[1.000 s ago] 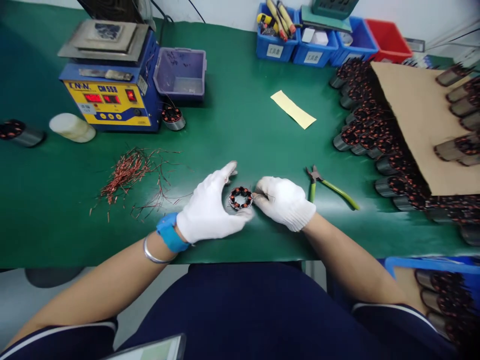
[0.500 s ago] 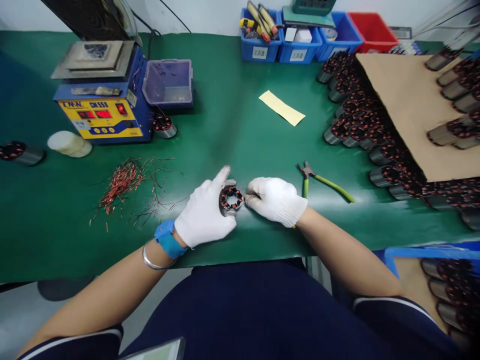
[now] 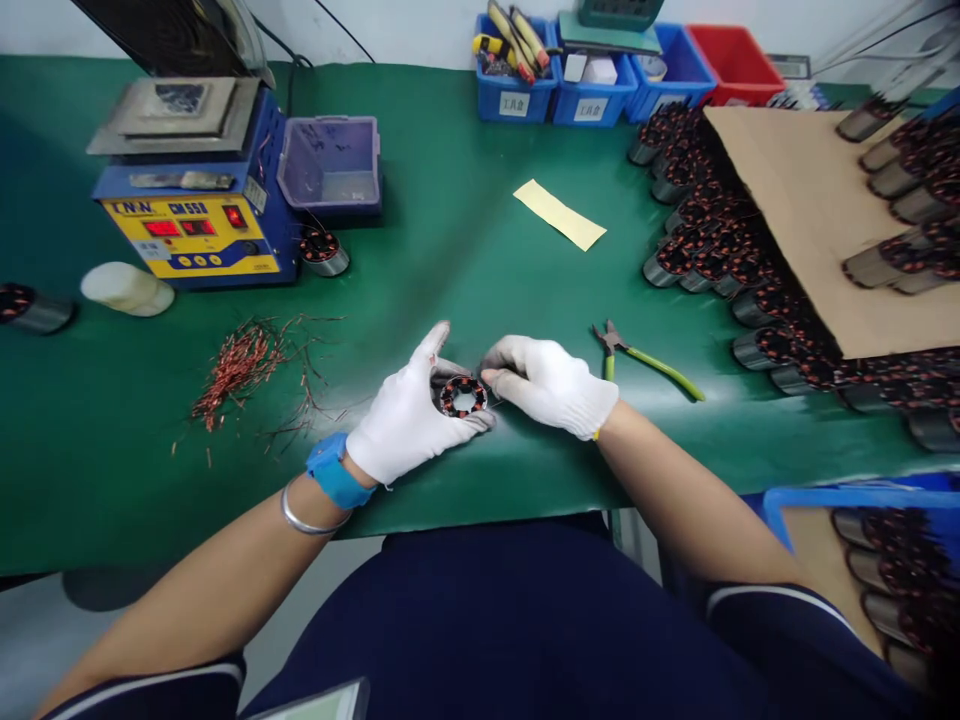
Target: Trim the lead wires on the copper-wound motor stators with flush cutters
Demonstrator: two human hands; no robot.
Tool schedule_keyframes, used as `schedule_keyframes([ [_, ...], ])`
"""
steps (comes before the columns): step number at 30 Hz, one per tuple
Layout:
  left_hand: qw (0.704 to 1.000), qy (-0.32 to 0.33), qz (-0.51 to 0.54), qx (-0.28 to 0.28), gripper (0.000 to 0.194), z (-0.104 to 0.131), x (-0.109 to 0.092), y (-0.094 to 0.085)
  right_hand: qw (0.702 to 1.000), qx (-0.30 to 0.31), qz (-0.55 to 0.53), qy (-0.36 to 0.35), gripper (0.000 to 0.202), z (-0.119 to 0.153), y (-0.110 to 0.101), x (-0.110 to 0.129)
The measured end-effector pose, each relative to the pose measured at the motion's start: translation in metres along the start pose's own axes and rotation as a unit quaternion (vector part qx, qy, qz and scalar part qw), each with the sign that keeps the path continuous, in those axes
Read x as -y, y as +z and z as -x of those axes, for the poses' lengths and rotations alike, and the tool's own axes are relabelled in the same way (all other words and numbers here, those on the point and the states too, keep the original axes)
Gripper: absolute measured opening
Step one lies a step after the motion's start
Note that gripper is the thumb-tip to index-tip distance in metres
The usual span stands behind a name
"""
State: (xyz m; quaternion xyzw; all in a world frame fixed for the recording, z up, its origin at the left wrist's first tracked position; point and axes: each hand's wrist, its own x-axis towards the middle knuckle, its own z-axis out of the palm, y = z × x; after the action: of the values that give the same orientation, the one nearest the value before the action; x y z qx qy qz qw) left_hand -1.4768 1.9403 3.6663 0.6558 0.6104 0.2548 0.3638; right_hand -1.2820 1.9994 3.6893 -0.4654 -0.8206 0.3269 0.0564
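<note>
Near the table's front edge, the left hand (image 3: 405,415) cups a wound stator (image 3: 463,396); the right hand (image 3: 551,385) pinches its lead wire, which could snap if overpulled.

A green mat (image 3: 465,250) covers the long workbench, which meets a pale wall (image 3: 420,30) at its far edge. Grey floor (image 3: 30,630) shows below the bench's near left edge. Lighting is even.
</note>
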Motion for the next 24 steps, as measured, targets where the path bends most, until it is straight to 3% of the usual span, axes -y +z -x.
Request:
schedule_keyframes([
  [2,1.0,0.009,0.008,0.006,0.107,0.0,0.0,-0.001,0.998,0.0,0.055,0.005,0.021,-0.001,0.002,0.002],
  [5,1.0,0.013,0.017,0.013,0.11,0.0,0.001,-0.001,0.988,-0.058,0.121,0.075,0.023,-0.005,0.003,0.002],
  [7,1.0,0.008,0.023,0.012,0.112,0.0,0.002,-0.001,0.991,-0.075,0.073,0.082,0.027,-0.008,0.004,0.004],
  [12,0.999,0.001,0.051,-0.007,0.119,0.001,0.003,0.001,0.998,-0.012,-0.056,0.02,0.023,-0.016,0.008,0.02],
  [17,1.0,0.021,0.009,0.02,0.119,-0.002,0.002,-0.003,0.987,-0.013,-0.101,0.126,0.021,-0.015,0.01,0.021],
  [22,0.999,0.043,-0.021,0.025,0.114,-0.003,0.002,-0.006,0.987,-0.023,0.011,0.158,0.021,-0.003,0.004,0.004],
  [24,0.998,0.045,-0.038,0.024,0.113,-0.003,0.004,-0.006,0.977,-0.072,0.097,0.175,0.021,0.006,-0.002,0.003],
])
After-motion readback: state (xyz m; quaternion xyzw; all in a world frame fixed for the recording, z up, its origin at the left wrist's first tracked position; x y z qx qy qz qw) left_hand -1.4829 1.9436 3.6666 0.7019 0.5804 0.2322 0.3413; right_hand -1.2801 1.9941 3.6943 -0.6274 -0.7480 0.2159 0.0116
